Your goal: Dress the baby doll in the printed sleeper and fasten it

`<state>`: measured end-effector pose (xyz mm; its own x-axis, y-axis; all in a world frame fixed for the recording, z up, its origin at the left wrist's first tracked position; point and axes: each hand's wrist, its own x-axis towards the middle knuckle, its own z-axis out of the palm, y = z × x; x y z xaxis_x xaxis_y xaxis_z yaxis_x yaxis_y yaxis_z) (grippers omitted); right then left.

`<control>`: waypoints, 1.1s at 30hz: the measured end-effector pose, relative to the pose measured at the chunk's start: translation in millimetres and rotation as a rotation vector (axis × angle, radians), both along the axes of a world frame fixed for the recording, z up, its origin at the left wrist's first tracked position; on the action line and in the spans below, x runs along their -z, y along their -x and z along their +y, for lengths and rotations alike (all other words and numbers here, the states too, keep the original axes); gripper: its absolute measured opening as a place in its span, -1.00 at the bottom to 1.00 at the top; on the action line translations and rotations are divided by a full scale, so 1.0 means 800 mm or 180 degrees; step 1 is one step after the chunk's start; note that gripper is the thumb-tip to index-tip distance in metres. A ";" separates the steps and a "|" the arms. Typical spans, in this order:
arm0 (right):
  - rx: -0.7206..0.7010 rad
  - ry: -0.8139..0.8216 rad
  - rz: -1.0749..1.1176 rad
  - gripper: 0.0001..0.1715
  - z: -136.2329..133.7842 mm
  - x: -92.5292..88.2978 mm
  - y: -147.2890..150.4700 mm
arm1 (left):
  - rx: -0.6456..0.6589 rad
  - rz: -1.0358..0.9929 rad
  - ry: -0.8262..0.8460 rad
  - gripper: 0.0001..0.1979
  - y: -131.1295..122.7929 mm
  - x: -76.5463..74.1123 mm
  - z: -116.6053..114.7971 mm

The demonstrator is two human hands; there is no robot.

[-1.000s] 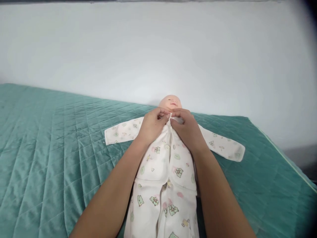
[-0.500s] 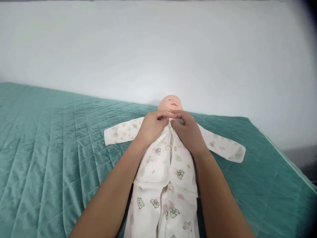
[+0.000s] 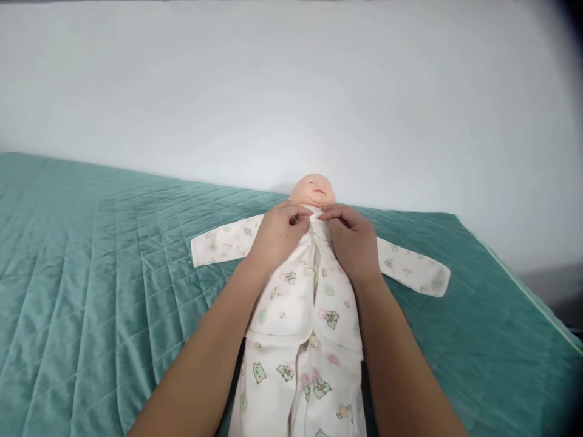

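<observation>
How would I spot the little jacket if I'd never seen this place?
On the green quilted bedspread, a doll lies on its back near the pale wall. The jacket covers its upper body, with a person's left hand and right hand at the collar. Unlike the matching bear-print bottoms below it, it has two outspread long sleeves.

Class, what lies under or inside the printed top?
From under the printed top come matching trousers; the green quilt lies beneath and the doll's head emerges above. Cloth hides any torso or arms inside; the left hand and right hand cover parts of the top's upper front.
</observation>
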<state>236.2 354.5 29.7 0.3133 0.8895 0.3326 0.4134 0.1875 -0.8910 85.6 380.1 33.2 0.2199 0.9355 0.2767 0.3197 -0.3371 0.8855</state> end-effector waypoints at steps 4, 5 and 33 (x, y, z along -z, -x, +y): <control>-0.0035 -0.0096 0.0027 -0.72 0.000 0.000 0.001 | 0.0092 0.0172 -0.0239 -0.66 -0.001 0.005 -0.001; -0.0049 -0.0116 0.0016 -0.71 0.000 0.000 0.002 | 0.0082 0.0285 -0.0326 -0.64 -0.001 0.006 -0.001; -0.0031 -0.0298 -0.0823 -0.58 -0.005 0.006 -0.002 | -0.0018 0.0386 -0.0505 -0.60 -0.002 0.012 0.002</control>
<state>237.7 350.5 24.7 0.1988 0.8538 0.4812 0.6227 0.2691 -0.7347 87.0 381.5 23.8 0.2554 0.8836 0.3925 0.4231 -0.4671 0.7764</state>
